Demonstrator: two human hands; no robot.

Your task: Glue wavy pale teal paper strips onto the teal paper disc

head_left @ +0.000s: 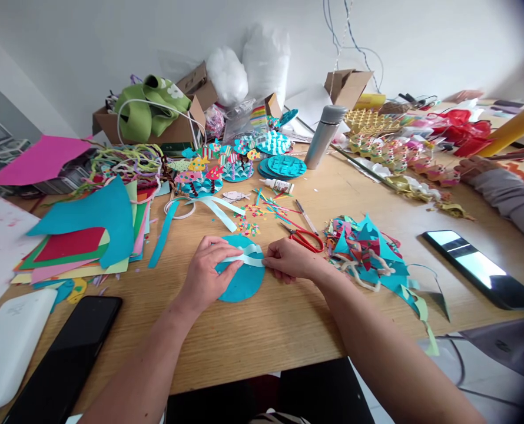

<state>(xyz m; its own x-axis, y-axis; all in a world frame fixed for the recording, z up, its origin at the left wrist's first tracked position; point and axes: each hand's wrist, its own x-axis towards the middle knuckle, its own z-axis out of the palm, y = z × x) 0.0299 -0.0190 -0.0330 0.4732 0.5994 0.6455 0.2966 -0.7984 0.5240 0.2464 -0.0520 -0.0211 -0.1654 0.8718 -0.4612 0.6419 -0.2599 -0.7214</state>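
Note:
A teal paper disc (244, 282) lies flat on the wooden table (271, 330) in front of me. A pale blue wavy paper strip (249, 255) runs across its upper part. My left hand (209, 268) rests on the disc's left side, its fingers pinched on the strip's left end. My right hand (291, 259) pinches the strip's right end at the disc's edge. Red-handled scissors (307, 239) lie just behind my right hand.
Stacked coloured paper sheets (85, 235) lie at left, a scrap pile (368, 253) at right. A black phone (63, 359) and white device (10, 347) sit near left, another phone (480, 268) at right. Finished fish discs (244, 162), glue bottle (277, 185), steel flask (326, 135) and boxes stand behind. Another person's sleeve (507, 197) shows far right.

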